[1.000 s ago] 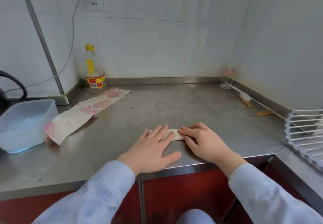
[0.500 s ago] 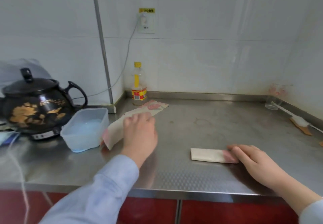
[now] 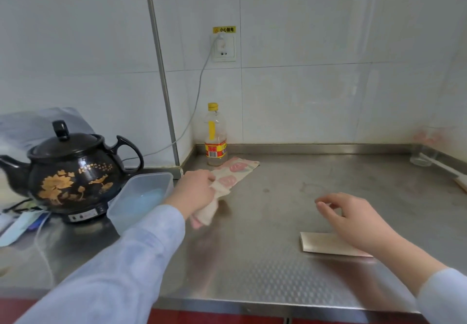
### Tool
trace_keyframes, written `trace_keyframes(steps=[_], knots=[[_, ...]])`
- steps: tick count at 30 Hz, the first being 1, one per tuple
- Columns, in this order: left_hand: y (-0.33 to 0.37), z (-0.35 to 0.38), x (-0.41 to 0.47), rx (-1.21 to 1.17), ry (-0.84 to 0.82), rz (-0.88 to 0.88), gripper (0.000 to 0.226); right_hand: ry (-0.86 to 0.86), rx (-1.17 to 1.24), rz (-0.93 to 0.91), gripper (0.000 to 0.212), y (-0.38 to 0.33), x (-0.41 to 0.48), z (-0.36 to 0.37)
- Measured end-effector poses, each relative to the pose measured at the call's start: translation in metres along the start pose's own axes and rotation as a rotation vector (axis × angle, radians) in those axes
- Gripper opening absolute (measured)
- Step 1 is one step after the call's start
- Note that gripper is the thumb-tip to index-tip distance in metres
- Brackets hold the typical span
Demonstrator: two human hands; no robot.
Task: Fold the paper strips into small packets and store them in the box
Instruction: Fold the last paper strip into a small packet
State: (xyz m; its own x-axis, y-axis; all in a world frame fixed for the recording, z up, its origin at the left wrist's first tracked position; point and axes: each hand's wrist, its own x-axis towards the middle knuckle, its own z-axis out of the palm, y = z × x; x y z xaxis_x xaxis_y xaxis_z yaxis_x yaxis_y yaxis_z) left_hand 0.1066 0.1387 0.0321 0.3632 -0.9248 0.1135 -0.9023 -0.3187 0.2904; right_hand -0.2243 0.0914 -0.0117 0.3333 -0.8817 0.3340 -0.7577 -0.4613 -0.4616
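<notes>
While left hand (image 3: pixel 194 192) grips strip (image 3: pixel 235 174) at near end, long axis running toward 2 o'clock, right hand (image 3: pixel 353 217) hovers loosely open, empty, over folded packet (image 3: pixel 321 244) on surface (image 3: pixel 278 197); box (image 3: pixel 161 179) just beside left hand, at its 9 o'clock.

Two hands: left hand (image 3: pixel 194 189) at 10 o'clock, right hand (image 3: pixel 353 217) at 3 o'clock. One folded packet (image 3: pixel 321 244), 4 o'clock. One pile of paper strips (image 3: pixel 235 173), 11 o'clock, sheet count unclear. One box (image 3: pixel 151 175), 9 o'clock. One black pot (image 3: pixel 70 177). One bottle (image 3: pixel 215 136), 12 o'clock. One wall socket (image 3: pixel 224 48). One glass (image 3: pixel 422 157), 2 o'clock, blurred.
</notes>
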Motion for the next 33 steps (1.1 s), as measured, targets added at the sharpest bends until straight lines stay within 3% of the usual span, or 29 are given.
trace_keyframes(steps=[4,7,10,12,20,23,26,28,30,32,33], knots=[[0.036,0.008,-0.012,-0.864,-0.101,-0.131,0.039,-0.110,0.358,0.159,0.025,-0.035,0.004,0.011],[0.062,0.019,-0.024,-1.119,-0.149,-0.145,0.037,-0.282,0.847,0.392,0.039,-0.058,0.003,0.017],[0.079,0.027,-0.034,-1.235,-0.222,-0.149,0.029,-0.442,1.074,0.459,0.056,-0.066,0.002,0.016],[0.088,0.029,-0.042,-1.293,-0.369,-0.138,0.027,-0.499,1.111,0.435,0.053,-0.067,0.002,0.014],[0.091,0.039,-0.057,-1.287,-0.515,-0.035,0.036,-0.259,1.043,0.437,0.018,-0.060,0.001,0.011],[0.083,0.049,-0.061,-1.299,-0.540,-0.185,0.043,-0.185,1.383,0.539,0.019,-0.056,0.000,0.002],[0.068,0.054,-0.064,-1.339,-0.731,-0.372,0.060,-0.177,1.682,0.563,0.038,-0.050,-0.004,-0.013],[0.063,0.058,-0.061,-1.438,-0.831,-0.407,0.077,-0.138,1.820,0.512,0.048,-0.046,-0.008,-0.023],[0.064,0.063,-0.057,-1.621,-0.811,-0.428,0.084,-0.139,1.921,0.441,0.034,-0.046,-0.015,-0.034],[0.069,0.067,-0.047,-1.822,-0.746,-0.437,0.069,-0.194,1.966,0.361,0.015,-0.045,-0.024,-0.041],[0.074,0.069,-0.040,-1.898,-0.710,-0.436,0.063,-0.210,1.970,0.334,0.018,-0.041,-0.028,-0.044]])
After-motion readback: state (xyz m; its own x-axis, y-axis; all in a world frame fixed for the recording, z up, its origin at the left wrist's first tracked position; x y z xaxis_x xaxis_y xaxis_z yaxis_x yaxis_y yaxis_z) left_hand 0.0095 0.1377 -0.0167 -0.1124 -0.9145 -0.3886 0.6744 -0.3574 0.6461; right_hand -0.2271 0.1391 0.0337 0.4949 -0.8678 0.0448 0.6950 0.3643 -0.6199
